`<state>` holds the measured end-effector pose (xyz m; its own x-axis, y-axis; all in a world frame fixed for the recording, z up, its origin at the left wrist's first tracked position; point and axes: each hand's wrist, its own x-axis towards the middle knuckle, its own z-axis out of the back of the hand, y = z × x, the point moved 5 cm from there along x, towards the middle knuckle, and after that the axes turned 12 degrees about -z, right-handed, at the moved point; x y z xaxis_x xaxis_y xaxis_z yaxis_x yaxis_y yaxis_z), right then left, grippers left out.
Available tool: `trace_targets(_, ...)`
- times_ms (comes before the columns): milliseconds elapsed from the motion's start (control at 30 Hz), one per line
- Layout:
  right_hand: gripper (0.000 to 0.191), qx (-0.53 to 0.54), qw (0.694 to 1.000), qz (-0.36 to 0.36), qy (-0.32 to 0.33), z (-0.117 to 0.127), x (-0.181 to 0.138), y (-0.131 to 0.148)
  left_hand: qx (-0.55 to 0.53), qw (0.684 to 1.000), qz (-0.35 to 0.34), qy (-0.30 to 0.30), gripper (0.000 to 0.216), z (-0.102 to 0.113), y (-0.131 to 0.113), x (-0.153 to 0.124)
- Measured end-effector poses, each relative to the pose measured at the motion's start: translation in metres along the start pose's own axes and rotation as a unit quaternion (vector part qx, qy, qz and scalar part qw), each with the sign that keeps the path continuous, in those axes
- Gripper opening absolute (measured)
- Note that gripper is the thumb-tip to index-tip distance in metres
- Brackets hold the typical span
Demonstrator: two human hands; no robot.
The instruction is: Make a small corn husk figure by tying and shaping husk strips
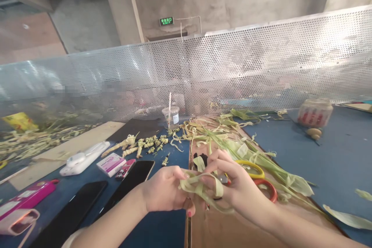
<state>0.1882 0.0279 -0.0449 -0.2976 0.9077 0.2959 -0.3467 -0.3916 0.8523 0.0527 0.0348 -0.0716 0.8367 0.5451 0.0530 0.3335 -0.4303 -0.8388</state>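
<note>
Two hands meet low in the middle, and between them is a pale green leaf strip (200, 186). The left hand (165, 190) pinches one side of it between thumb and fingers. The right hand (236, 186) pinches the other side, with its fingers closed down on the strip and no wide gap. The strip bends over in loops, and a loose end hangs below. It looks partly made to me: some folding is done, but the loops are not yet snug. I can't see the fingertips under the strip, so I can't tell if there is a knot inside.

Just past the right hand are a yellow handle (252, 163) and a red handle (273, 190). The hand hides the rest, so I can't tell if they belong to one tool. A dark thing (201, 159) behind the fingers is hard to make out.

Farther on, small twisted bits (151, 143) lie in a group; they look finished. A big pile of loose leaves (247, 149) lies to the right of them, so plenty seems left. Behind the holey metal screen (247, 66), shapes are too blurry to name.
</note>
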Motion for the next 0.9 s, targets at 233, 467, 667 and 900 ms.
trace_targets(233,0.019,0.007,1.000,-0.009,0.029,-0.010,-0.001,-0.001,0.056,0.998,0.012,-0.018,0.031,-0.001,0.007,0.000)
trace_targets(467,0.016,0.033,0.994,0.001,0.103,-0.011,0.000,0.003,0.079,0.997,0.008,-0.009,0.024,-0.004,0.003,-0.008)
trace_targets(667,0.041,0.051,0.974,-0.026,0.219,0.003,0.009,-0.001,0.088,0.996,0.000,-0.021,0.021,-0.004,-0.005,-0.010)
trace_targets(900,0.041,0.213,0.909,-0.139,0.330,0.004,0.012,-0.019,0.093,0.995,0.026,-0.008,0.030,-0.009,-0.003,-0.012)
